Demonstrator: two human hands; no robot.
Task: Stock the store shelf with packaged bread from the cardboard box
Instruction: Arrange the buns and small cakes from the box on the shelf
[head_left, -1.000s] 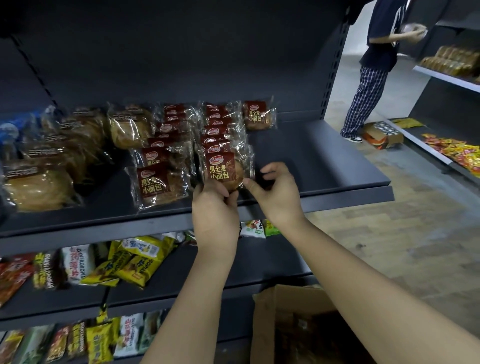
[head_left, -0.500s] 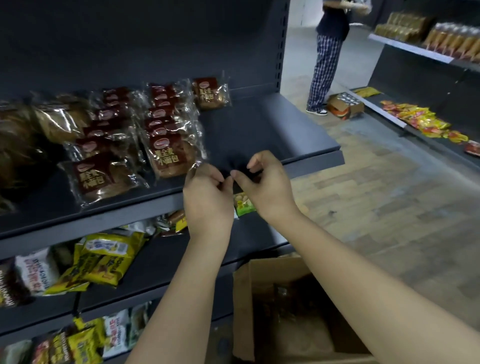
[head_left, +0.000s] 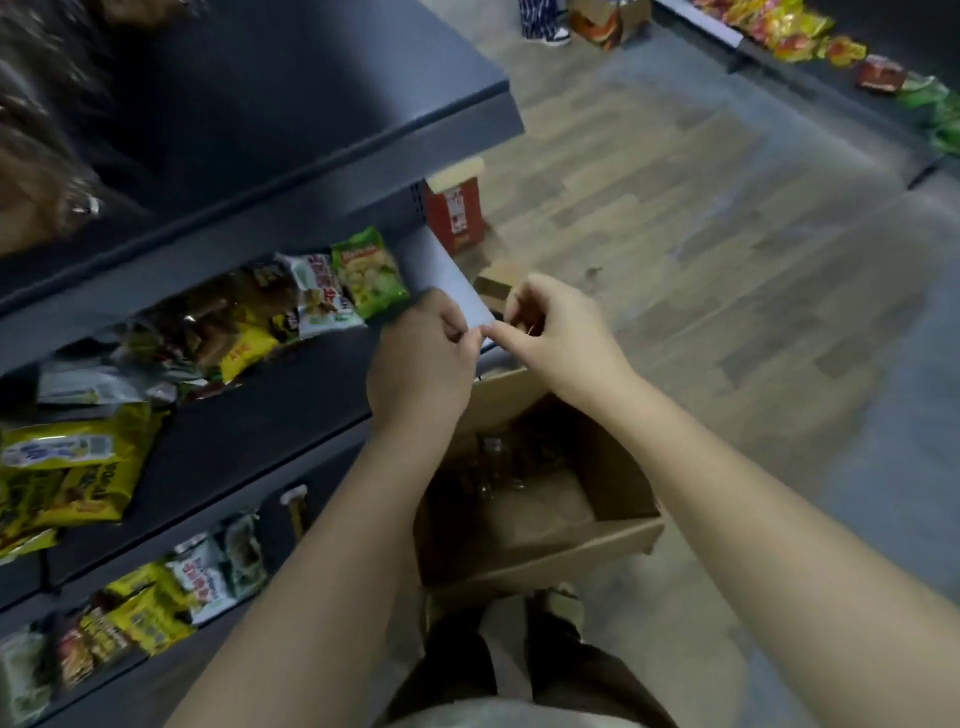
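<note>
My left hand (head_left: 421, 358) and my right hand (head_left: 558, 332) meet fingertip to fingertip in mid-air, above the far edge of the open cardboard box (head_left: 618, 488) on the floor. Neither holds anything. The left hand's fingers are curled under; the right hand's fingers are loosely bent, with thumb and forefinger touching the left hand. Dark wrapped bread packs (head_left: 498, 460) lie in the box's far-left part, over bare cardboard. At the far left, blurred bread packs (head_left: 36, 176) sit on the upper dark shelf (head_left: 332, 171).
Lower shelves on the left carry yellow and green snack bags (head_left: 369, 273). A red carton (head_left: 454, 210) stands on the floor past the shelf end. Another shelf with bright packets (head_left: 795, 31) runs along the top right. A person's feet (head_left: 545, 26) show at the top.
Both hands let go of the bread pack on the upper shelf and came down together over the box. The view swung down from the shelf to the box and floor.
</note>
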